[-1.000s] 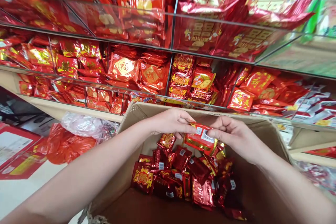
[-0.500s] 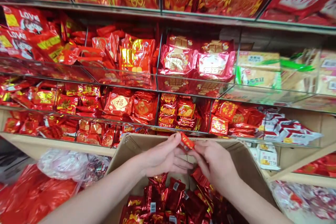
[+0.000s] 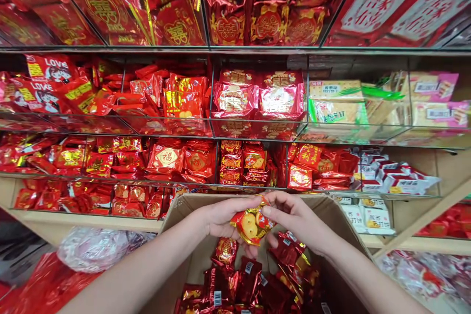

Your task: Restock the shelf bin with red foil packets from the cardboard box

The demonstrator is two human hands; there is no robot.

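Above an open cardboard box, my left hand (image 3: pixel 226 213) holds a small red and gold biscuit packet (image 3: pixel 250 224), its printed biscuits facing up. The left thumb lies along the top edge, with the other fingers underneath. My right hand (image 3: pixel 294 213) grips the same packet at its upper right corner. Part of the packet is hidden by the right thumb and fingers. Below both hands, many shiny red wrapped packets (image 3: pixel 248 279) lie loosely in the cardboard box (image 3: pixel 195 200), some with white barcode labels showing.
Shelves with clear dividers and a clear front panel (image 3: pixel 253 130) hold red and gold snack packets. Green and yellow cracker packs (image 3: pixel 336 100) sit at the right, above white packs (image 3: pixel 408 176). Clear plastic bags (image 3: pixel 91 250) and a red bag (image 3: pixel 44 279) lie left of the box.
The biscuit packet has turned from a narrow red view to its face, with the biscuits showing. My hands have come closer together around it. The view has tilted up, showing more of the top shelf.
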